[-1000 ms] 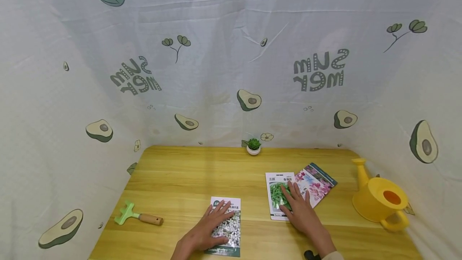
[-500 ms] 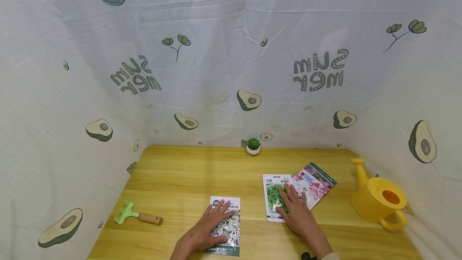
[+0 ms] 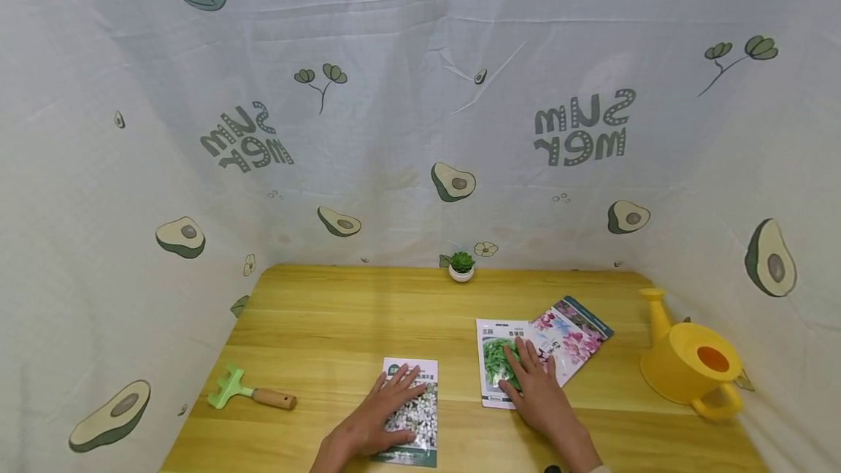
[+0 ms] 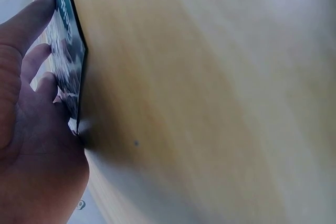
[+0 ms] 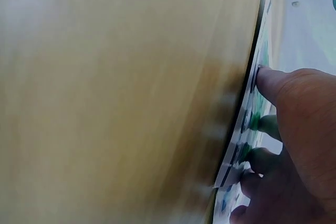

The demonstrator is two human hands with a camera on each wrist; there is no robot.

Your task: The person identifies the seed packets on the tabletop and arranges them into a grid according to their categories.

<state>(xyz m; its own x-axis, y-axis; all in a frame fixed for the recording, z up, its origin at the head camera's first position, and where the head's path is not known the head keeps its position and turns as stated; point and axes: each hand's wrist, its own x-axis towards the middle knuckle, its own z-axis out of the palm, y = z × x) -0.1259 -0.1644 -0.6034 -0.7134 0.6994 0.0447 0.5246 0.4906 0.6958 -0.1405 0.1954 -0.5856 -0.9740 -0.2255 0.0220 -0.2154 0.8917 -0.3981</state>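
My left hand (image 3: pixel 382 416) rests with spread fingers on a seed packet with white flowers (image 3: pixel 422 414), which lies flat near the table's front. In the left wrist view its thumb and fingertips touch the face of that packet (image 4: pixel 67 51). My right hand (image 3: pixel 542 393) lies spread on a second seed packet, white with green leaves (image 3: pixel 494 363). The right wrist view has the thumb and fingers touching this packet (image 5: pixel 244 116). Partly under it, a pink-flower packet (image 3: pixel 571 338) lies slanted to the right.
A yellow watering can (image 3: pixel 686 363) stands at the table's right. On the left lies a small green hand rake (image 3: pixel 230 387) with a wooden handle. A potted succulent (image 3: pixel 461 266) sits at the back edge, before a printed cloth (image 3: pixel 394 130).
The green-leaf packet has slid left and slightly toward the person under my right hand. The left hand and its packet have stayed put.
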